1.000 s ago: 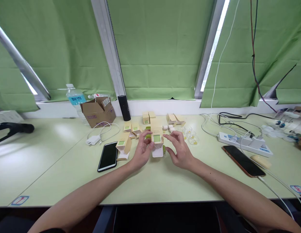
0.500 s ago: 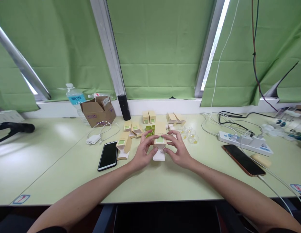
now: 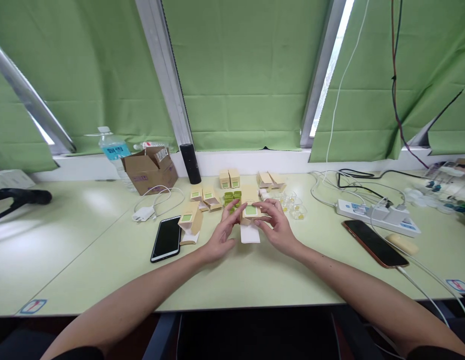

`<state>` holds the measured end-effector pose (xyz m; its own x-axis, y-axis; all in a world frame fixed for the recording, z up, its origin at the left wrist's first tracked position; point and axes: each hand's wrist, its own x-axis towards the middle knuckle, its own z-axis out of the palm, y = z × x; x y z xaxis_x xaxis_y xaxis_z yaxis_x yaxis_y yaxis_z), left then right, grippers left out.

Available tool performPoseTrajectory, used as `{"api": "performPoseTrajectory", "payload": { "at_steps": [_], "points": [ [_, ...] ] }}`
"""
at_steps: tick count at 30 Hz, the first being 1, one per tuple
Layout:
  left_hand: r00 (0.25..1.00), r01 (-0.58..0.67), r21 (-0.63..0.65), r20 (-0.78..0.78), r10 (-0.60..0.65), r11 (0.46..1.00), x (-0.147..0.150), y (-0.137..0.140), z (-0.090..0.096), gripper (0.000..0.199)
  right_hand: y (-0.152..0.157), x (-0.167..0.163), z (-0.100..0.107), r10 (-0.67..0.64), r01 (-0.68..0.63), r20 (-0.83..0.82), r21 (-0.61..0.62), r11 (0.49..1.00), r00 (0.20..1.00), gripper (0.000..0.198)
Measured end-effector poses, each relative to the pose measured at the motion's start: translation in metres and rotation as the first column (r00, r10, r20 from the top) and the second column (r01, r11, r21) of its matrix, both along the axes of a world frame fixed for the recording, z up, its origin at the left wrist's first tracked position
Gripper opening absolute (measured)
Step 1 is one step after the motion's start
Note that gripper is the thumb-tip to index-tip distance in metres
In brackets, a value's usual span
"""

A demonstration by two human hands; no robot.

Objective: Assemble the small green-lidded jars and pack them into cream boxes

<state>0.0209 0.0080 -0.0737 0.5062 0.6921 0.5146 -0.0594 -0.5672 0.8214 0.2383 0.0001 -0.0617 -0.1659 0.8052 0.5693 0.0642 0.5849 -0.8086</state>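
A small pale-yellow cardboard box point(image 3: 249, 212) with a green square on its face is in front of me, its white flap point(image 3: 250, 234) hanging out toward me. My right hand point(image 3: 279, 227) grips the box from the right with thumb and fingers. At the left side, my left hand point(image 3: 222, 237) has its fingertips by the box edge, the thumb spread away from it. Just behind my left fingers stand several green small containers point(image 3: 231, 197), partly hidden. Left of that hand, another open box point(image 3: 190, 220) leans with its white flap out.
More small boxes point(image 3: 229, 179) stand behind, with two open ones point(image 3: 270, 181) to their right. Clear plastic pieces point(image 3: 296, 207) lie to the right. A phone point(image 3: 166, 239) is at left, another phone point(image 3: 374, 243) at right by a power strip point(image 3: 378, 217). A brown carton point(image 3: 150, 171) stands behind.
The box has tipped so its green-square face shows more, and its flap lies flatter. My left thumb has come away from the box, while my right hand keeps its grip.
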Motion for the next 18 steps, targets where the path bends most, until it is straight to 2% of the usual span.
{"api": "performPoseTrajectory", "payload": {
  "at_steps": [3,6,11,18],
  "points": [
    [0.997,-0.003,0.01,-0.072,0.004,1.0,0.0003,-0.0012,0.0017,0.091,-0.0001,-0.0003,0.0,-0.004,0.003,-0.012,-0.008,1.0,1.0,0.033],
    [0.995,-0.042,0.018,-0.092,0.044,0.999,0.0032,-0.0054,0.0045,0.092,-0.0008,-0.0012,0.0002,-0.013,0.013,-0.01,-0.013,1.0,1.0,0.033],
    [0.994,-0.111,-0.019,-0.019,0.111,0.994,0.0068,-0.0086,0.0057,0.071,-0.0018,-0.0024,0.0006,-0.003,0.003,-0.002,0.007,1.0,1.0,0.037],
    [0.98,-0.08,-0.152,0.167,0.105,0.985,0.0082,-0.0063,0.0086,0.05,-0.0056,-0.0016,-0.0002,0.061,-0.065,0.039,0.089,0.994,0.997,0.037]
  ]
}}
